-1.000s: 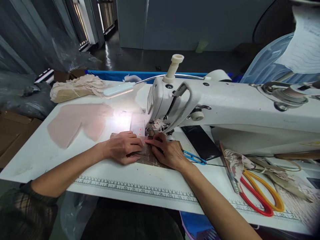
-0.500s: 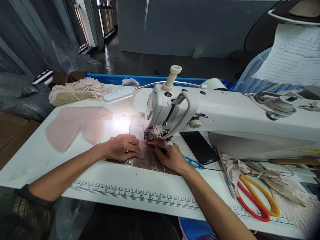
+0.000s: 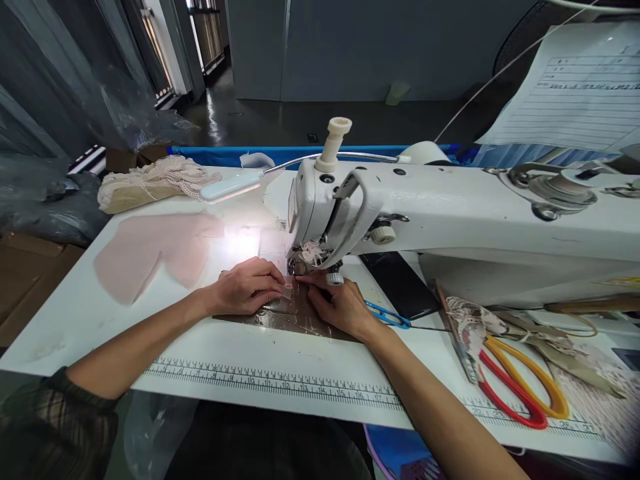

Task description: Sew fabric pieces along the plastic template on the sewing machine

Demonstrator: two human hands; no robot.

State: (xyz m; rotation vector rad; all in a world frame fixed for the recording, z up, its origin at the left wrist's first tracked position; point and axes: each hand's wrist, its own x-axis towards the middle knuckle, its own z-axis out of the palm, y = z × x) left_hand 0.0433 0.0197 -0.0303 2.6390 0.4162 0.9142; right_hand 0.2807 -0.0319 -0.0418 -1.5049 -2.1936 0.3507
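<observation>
A piece of sheer pale fabric [image 3: 287, 287] with a small red mark lies at the presser foot [image 3: 293, 265] of a white sewing machine [image 3: 425, 207]. My left hand [image 3: 250, 287] is closed on this fabric, its fingers curled just left of the foot. My right hand [image 3: 343, 305] rests right of the foot; its index finger reaches to the fabric's edge and its thumb is apart. Under both hands lies a shiny brown plate [image 3: 295, 317]. The needle tip is too small to make out.
Pink fabric pieces [image 3: 155, 250] and a lace bundle [image 3: 155, 180] lie left. A lit lamp [image 3: 233, 187] hangs over the white table [image 3: 240, 370]. Right of my hand are a black phone [image 3: 400, 287], blue snips [image 3: 387, 315] and red-and-yellow-handled scissors [image 3: 515, 387].
My left hand has shifted slightly right, nearer the presser foot, and less of the sheer fabric shows between my hands. My right hand has hardly moved. The camera view has shifted a little.
</observation>
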